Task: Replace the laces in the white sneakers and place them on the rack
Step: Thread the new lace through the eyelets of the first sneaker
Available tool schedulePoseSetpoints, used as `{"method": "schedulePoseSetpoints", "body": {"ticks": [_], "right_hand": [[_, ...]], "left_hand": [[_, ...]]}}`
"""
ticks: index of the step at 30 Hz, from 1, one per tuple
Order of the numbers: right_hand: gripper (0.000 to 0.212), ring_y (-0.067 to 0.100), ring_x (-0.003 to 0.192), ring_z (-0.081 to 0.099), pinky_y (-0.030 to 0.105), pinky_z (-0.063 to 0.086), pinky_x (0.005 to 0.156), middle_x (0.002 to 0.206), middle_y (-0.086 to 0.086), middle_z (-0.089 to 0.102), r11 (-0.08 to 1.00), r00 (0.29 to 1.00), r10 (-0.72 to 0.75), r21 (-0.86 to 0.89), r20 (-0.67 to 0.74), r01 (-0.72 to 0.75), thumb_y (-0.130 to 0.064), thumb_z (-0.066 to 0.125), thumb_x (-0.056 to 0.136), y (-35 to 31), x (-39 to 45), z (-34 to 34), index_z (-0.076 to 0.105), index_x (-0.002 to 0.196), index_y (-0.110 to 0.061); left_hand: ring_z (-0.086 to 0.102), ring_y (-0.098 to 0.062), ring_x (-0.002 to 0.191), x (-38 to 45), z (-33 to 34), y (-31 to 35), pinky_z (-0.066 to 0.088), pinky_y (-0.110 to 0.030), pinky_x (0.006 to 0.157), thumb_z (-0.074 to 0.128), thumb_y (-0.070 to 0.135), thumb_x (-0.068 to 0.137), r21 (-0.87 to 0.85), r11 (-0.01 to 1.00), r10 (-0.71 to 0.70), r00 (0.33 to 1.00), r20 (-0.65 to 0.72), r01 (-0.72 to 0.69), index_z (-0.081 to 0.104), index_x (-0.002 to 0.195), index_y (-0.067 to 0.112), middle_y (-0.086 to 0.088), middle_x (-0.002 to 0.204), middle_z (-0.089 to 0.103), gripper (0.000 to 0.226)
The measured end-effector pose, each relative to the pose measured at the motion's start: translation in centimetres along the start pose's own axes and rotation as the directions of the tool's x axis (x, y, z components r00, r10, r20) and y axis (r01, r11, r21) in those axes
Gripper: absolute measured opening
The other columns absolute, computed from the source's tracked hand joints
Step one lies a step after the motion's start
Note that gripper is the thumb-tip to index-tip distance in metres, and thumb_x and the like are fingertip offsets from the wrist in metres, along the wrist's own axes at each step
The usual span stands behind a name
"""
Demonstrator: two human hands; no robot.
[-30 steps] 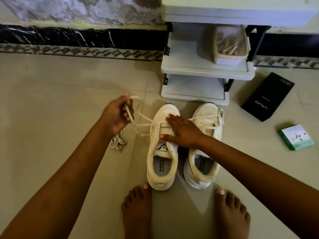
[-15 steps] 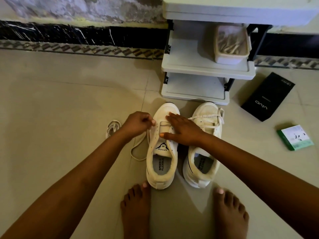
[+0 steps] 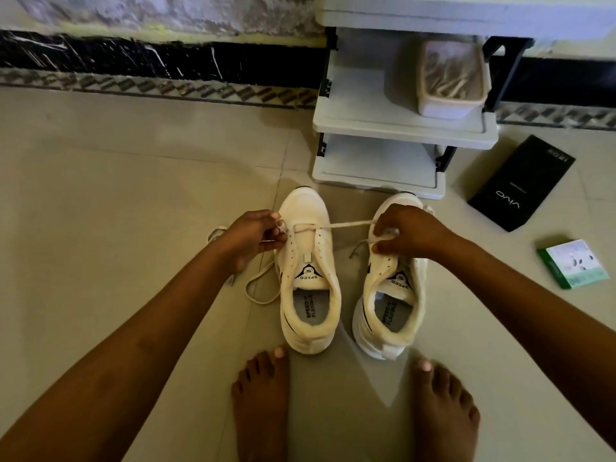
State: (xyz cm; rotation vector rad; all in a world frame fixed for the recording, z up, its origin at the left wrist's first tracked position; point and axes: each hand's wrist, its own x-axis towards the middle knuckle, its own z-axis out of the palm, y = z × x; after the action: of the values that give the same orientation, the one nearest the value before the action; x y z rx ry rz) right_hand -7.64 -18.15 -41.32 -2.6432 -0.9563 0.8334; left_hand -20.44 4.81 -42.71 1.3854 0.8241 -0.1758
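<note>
Currently:
Left hand (image 3: pixel 253 236): pinching lace (image 3: pixel 346 224).
Right hand (image 3: pixel 408 235): pinching the lace too.
Tub (image 3: pixel 450 106): on rack (image 3: pixel 393 128), holds pale laces.

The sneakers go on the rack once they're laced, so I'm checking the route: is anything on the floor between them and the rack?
Nothing visible. The two sneakers stand just in front of the rack, with bare floor between. The black box lies off to the right.

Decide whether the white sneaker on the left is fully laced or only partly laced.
Partly laced. The white left sneaker shows a cream lace crossing only the eyelets nearest the toe; the lower eyelets are bare, and both lace ends are held out sideways.
</note>
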Motion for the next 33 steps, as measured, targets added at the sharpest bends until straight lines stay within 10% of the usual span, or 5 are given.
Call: {"method": "schedulePoseSetpoints", "body": {"ticks": [6,11,14,18,33], "right_hand": [[0.03,0.02,0.1,0.056,0.029,0.048,0.076,0.11,0.005,0.059,0.979,0.996,0.031,-0.198,-0.078,-0.046,-0.034,0.065,0.085,-1.5,0.5,0.3,0.065,0.108,-0.016],[0.026,0.023,0.095,0.06,0.033,0.052,0.079,0.108,0.009,0.061,0.947,0.993,0.044,-0.311,-0.11,-0.076,-0.024,0.06,0.089,-1.8,1.1,1.2,0.063,0.11,-0.009],[0.014,0.021,0.09,0.059,0.029,0.047,0.074,0.099,0.009,0.064,0.975,0.983,0.092,0.216,-0.158,-0.057,-0.019,0.053,0.094,-2.0,1.1,0.2,0.061,0.098,-0.009],[0.015,0.012,0.07,0.061,0.023,0.051,0.068,0.082,0.002,0.066,0.26,0.996,0.075,0.965,-0.05,0.029,-0.015,0.044,0.099,-4.4,0.0,-2.9,0.054,0.088,-0.015],[0.01,0.001,0.047,0.05,0.015,0.044,0.05,0.064,-0.001,0.059,0.501,0.996,0.004,0.862,-0.085,0.071,-0.019,0.057,0.093,-7.2,-0.2,-1.4,0.058,0.083,-0.015]], "left_hand": [[0.057,-0.019,0.073,0.0,0.6,-0.1,0.05,-0.035,0.086,0.035,0.009,0.101,-0.152,0.988,0.003,0.999,0.039,0.003,0.051,0.076,0.008,-0.007,0.069,0.052,0.03],[0.057,-0.019,0.083,0.3,1.6,0.6,0.052,-0.03,0.072,0.052,0.021,0.095,0.388,0.916,0.094,0.995,0.04,-0.102,0.055,0.093,0.015,-0.003,0.089,0.057,0.007],[0.058,-0.022,0.097,-0.2,1.9,0.0,0.054,-0.04,0.083,0.066,0.03,0.086,0.635,0.755,0.146,0.986,0.082,-0.165,0.053,0.119,0.016,0.0,0.106,0.055,0.038],[0.061,-0.021,0.099,-0.8,2.0,0.2,0.057,-0.034,0.076,0.071,0.021,0.082,0.517,0.847,0.056,0.988,0.142,-0.122,0.058,0.116,0.014,-0.006,0.115,0.059,0.037],[0.064,-0.012,0.08,-2.6,4.0,6.2,0.05,-0.028,0.079,0.047,0.016,0.096,-0.281,0.944,0.182,0.983,0.004,-0.173,0.061,0.084,0.014,-0.001,0.085,0.071,0.018]]}}
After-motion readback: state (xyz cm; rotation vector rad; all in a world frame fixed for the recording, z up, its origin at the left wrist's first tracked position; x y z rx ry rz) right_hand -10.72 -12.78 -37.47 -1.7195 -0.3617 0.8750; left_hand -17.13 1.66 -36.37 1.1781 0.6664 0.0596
